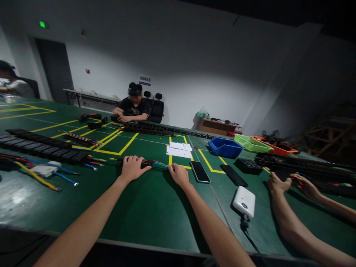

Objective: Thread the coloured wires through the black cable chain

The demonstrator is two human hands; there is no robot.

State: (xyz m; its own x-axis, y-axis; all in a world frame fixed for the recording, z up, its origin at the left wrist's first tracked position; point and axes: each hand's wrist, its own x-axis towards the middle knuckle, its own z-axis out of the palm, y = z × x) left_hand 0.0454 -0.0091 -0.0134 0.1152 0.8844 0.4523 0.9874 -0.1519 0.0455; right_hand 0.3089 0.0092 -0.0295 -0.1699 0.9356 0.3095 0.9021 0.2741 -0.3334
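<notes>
A wire harness (160,164) lies across the green table in front of me, with a dark sleeved part at the left and thin blue and red wires at the right. My left hand (134,168) is wrapped over the sleeved part and presses it to the table. Fingertips of my right hand (179,175) pinch the blue wires; the exact wire ends are hidden. To the left of my left hand lie coloured cables with ring lugs (75,183) and a row of black modules (41,147). White papers (179,149) and a phone (200,171) are beyond and beside my right hand.
A white power bank (244,201) with a black cord stands near the table's front edge. Blue (226,147), green (251,142) and orange bins line the back right. At the right, another person's hands (280,185) handle a dark part; a co-worker (133,105) sits opposite.
</notes>
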